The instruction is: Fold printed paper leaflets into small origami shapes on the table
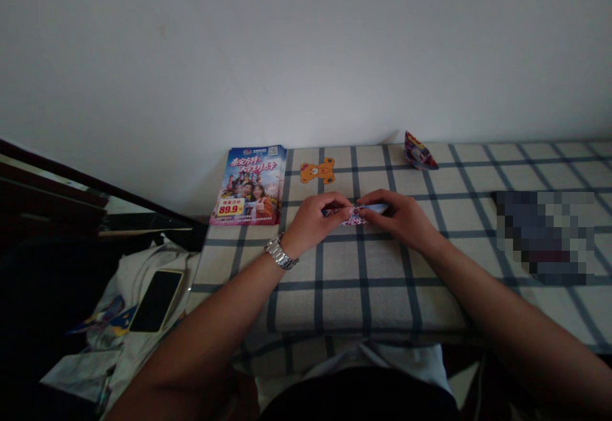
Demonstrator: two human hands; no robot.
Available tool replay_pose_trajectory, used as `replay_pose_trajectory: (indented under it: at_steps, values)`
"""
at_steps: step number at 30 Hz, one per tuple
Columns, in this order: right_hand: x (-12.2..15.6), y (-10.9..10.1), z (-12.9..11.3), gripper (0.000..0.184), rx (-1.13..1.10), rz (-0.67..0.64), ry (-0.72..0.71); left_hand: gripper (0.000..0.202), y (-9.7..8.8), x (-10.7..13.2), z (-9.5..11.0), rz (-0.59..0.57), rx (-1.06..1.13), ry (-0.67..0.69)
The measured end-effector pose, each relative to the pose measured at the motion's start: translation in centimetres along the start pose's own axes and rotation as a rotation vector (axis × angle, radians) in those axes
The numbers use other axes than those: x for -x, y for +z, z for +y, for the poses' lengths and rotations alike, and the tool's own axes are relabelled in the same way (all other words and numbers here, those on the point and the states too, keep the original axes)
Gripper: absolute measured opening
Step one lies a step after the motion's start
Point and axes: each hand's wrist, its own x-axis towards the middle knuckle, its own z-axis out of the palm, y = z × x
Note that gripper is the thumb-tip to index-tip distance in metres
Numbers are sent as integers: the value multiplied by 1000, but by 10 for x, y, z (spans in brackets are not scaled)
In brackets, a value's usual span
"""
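Note:
Both my hands rest on a checked tablecloth [344, 293] and pinch a small folded piece of printed paper [356, 216] between them. My left hand [313, 218], with a metal watch on its wrist, has its fingers closed on the paper's left end. My right hand [399, 217] holds the right end with its fingertips pressed together. The paper lies low on the cloth, mostly hidden by my fingers.
A colourful flyer [251, 185] lies at the table's back left corner, an orange bear sticker [318, 171] beside it. A folded paper shape [418, 151] stands by the wall. A blurred dark patch [545, 236] is on the right. A phone [157, 301] lies on white cloth lower left.

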Motion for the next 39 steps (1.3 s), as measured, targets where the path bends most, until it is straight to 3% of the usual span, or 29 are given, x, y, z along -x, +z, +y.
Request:
replay_pose_trajectory:
  at_steps: [6,11,17,28,35,39]
  values:
    - [-2,-4,2,39,208,-55,-441,14,-2,-2,-3,2,57,-61]
    - [-3,-3,5,32,342,-36,-533,17,-2,-1,-3,1,102,-93]
    - [-3,-2,6,22,352,-16,-590,23,-1,-1,-5,-11,184,-106]
    - [-2,-2,4,17,293,-69,-517,28,1,-1,-3,-53,228,-120]
    - [0,-3,-3,9,190,-23,-333,46,1,1,0,-41,171,-111]
    - [0,-3,-6,13,194,48,-229,36,1,3,3,12,28,-7]
